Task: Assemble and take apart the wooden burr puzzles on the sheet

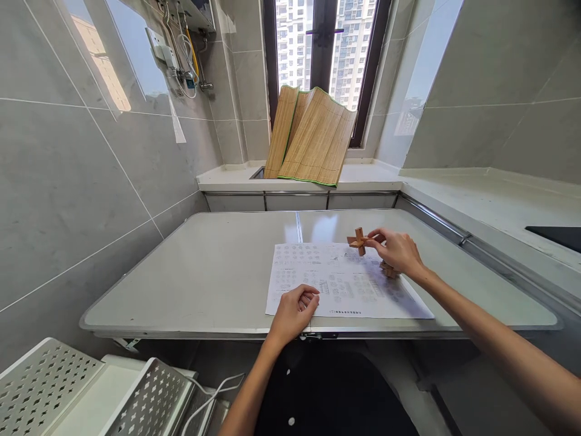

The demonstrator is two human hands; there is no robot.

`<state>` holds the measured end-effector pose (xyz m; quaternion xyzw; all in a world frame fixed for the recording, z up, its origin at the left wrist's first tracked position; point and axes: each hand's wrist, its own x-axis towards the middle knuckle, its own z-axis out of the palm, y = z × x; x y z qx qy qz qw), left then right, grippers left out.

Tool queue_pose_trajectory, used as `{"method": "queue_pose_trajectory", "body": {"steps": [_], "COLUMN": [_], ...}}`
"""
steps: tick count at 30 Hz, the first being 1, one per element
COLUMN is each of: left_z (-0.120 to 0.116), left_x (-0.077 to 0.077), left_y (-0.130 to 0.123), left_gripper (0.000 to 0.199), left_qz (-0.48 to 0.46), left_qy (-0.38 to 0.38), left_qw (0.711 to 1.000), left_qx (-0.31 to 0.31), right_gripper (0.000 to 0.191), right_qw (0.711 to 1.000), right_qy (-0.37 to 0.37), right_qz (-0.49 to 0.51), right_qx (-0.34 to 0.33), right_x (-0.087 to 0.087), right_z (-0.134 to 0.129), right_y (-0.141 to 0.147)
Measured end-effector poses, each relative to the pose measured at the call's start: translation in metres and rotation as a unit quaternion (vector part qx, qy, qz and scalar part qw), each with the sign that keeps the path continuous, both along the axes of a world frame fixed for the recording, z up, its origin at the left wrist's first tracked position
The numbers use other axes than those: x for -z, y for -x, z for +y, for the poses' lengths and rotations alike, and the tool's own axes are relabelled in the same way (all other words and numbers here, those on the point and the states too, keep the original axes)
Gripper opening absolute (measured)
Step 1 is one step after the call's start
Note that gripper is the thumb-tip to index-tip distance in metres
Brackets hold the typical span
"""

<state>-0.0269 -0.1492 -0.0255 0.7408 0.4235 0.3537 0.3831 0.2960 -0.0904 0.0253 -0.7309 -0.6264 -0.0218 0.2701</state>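
Jutting beyond the right fingers [376, 235], a crossed wooden piece [359, 241].

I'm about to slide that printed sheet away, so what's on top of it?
A wooden block piece sits on the sheet's right part, partly covered by the right hand. The left hand overlaps the near edge; whatever lies beneath it is hidden.

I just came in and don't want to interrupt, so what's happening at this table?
A person sits at a white folding table. Their right hand holds a small cross-shaped wooden piece near the far edge of a printed sheet. A second small wooden object is partly hidden below that hand. The left hand, loosely curled and holding nothing visible, rests at the sheet's near edge.
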Motion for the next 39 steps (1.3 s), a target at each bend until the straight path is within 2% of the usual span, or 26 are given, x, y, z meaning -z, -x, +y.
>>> {"method": "queue_pose_trajectory", "body": {"steps": [5,10,12,15,18,22,32,39], "left_z": [0.001,0.0,-0.001,-0.003,-0.004,-0.005,-0.009,-0.01], "left_x": [0.0,-0.003,-0.005,-0.009,-0.013,-0.013,-0.017,-0.018], "left_y": [-0.001,-0.001,-0.001,0.002,0.004,0.005,0.004,0.005], "left_gripper": [0.033,0.053,0.065,0.085,0.101,0.088,0.081,0.092], "left_qz": [-0.029,-0.047,-0.047,-0.048,-0.048,-0.065,-0.051,-0.056], "left_qy": [-0.004,-0.006,-0.002,0.015,0.035,0.042,0.006,0.018], "left_qw": [0.999,0.999,0.999,0.997,0.991,0.985,0.994,0.994], "left_qx": [-0.017,-0.008,0.007,0.064,0.119,0.153,0.101,0.091], "right_gripper": [0.031,0.028,0.027,0.024,0.022,0.022,0.021,0.026], "right_qw": [0.983,0.963,0.954,0.939,0.929,0.921,0.923,0.931], "right_qy": [-0.052,-0.035,-0.02,-0.004,-0.001,-0.016,-0.057,-0.06], "right_qz": [0.093,0.107,0.108,0.12,0.133,0.133,0.063,0.071], "right_qx": [-0.149,-0.247,-0.28,-0.321,-0.345,-0.366,-0.376,-0.354], "right_x": [-0.007,-0.005,-0.003,-0.003,-0.005,-0.008,0.003,0.009], "right_z": [-0.042,-0.079,-0.089,-0.1,-0.109,-0.115,-0.11,-0.11], "right_y": [0.039,0.064,0.069,0.074,0.082,0.089,0.093,0.1]}}
